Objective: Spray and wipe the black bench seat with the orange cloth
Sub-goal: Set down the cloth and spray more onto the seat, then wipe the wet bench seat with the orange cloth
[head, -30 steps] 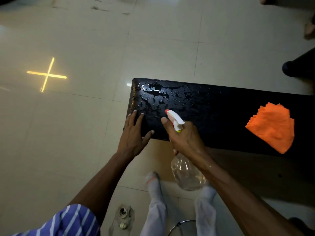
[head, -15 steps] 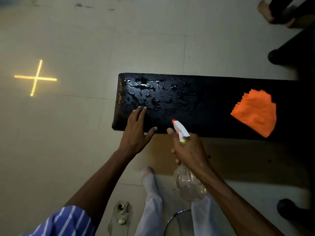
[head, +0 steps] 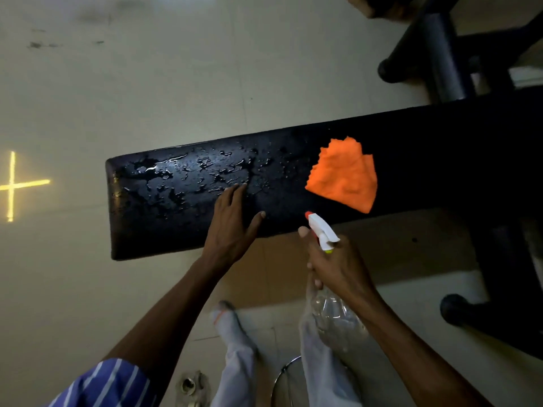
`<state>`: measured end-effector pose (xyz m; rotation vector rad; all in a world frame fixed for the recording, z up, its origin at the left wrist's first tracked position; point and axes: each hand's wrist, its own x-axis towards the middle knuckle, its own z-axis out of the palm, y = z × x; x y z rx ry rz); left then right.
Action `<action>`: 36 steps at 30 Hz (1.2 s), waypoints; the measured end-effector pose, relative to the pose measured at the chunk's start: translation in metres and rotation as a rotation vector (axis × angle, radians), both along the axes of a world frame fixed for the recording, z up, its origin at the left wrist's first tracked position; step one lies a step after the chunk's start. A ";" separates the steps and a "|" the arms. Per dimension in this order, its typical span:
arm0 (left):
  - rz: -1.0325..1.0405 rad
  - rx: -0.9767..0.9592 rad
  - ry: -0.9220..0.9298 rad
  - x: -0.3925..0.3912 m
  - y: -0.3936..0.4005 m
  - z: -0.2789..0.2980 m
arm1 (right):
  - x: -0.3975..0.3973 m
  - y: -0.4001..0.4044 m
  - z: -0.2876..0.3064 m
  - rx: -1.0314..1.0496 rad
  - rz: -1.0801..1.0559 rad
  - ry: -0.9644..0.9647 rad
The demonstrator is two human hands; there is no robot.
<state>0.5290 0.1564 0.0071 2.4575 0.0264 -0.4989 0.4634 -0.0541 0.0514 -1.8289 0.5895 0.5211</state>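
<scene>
The black bench seat [head: 164,227] runs across the middle of the view, its left half covered in water droplets and puddles. An orange cloth [head: 343,174] lies crumpled on the seat, right of centre. My left hand [head: 232,221] rests flat on the seat with fingers spread, just left of the cloth. My right hand [head: 338,265] grips a clear spray bottle [head: 332,309] by the neck. Its white trigger head with a red nozzle [head: 321,229] points at the seat's near edge below the cloth.
Pale tiled floor surrounds the bench, with a yellow light cross [head: 11,185] at the left. Black bench legs and feet [head: 458,309] stand at the right and upper right. My legs and socked foot [head: 226,315] are below. A floor drain [head: 188,386] and a metal ring [head: 282,380] sit near the bottom.
The view has shifted left along the bench and tilted. My left hand has slid right along the seat toward the cloth. The spray bottle has come nearer the cloth.
</scene>
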 end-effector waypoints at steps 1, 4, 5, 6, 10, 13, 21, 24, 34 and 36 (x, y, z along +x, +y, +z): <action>-0.009 -0.002 -0.005 0.005 -0.014 0.001 | 0.001 -0.012 0.001 0.027 -0.035 -0.015; -0.054 -0.010 0.001 0.024 -0.061 0.001 | 0.008 -0.053 0.007 0.032 -0.124 -0.117; -0.061 -0.015 0.009 0.032 -0.078 0.001 | 0.013 -0.066 0.010 0.015 -0.135 -0.161; -0.063 -0.022 0.019 0.039 -0.095 0.000 | 0.018 -0.079 0.013 0.007 -0.142 -0.208; -0.072 -0.022 0.067 0.066 -0.158 -0.003 | 0.054 -0.129 0.021 0.035 -0.167 -0.395; 0.039 0.055 0.086 0.079 -0.191 -0.004 | 0.085 -0.155 0.020 0.057 -0.188 -0.504; 0.376 -0.078 0.257 0.097 -0.216 -0.006 | 0.149 -0.183 0.002 -0.047 -0.097 -0.554; 0.377 -0.148 0.332 0.099 -0.205 -0.007 | 0.160 -0.182 -0.001 -0.058 -0.077 -0.553; 0.538 -0.646 0.436 0.068 -0.167 0.023 | 0.131 -0.185 -0.016 -0.144 -0.125 -0.516; 0.600 -0.730 0.462 0.062 -0.161 0.031 | 0.112 -0.185 -0.021 -0.128 -0.220 -0.407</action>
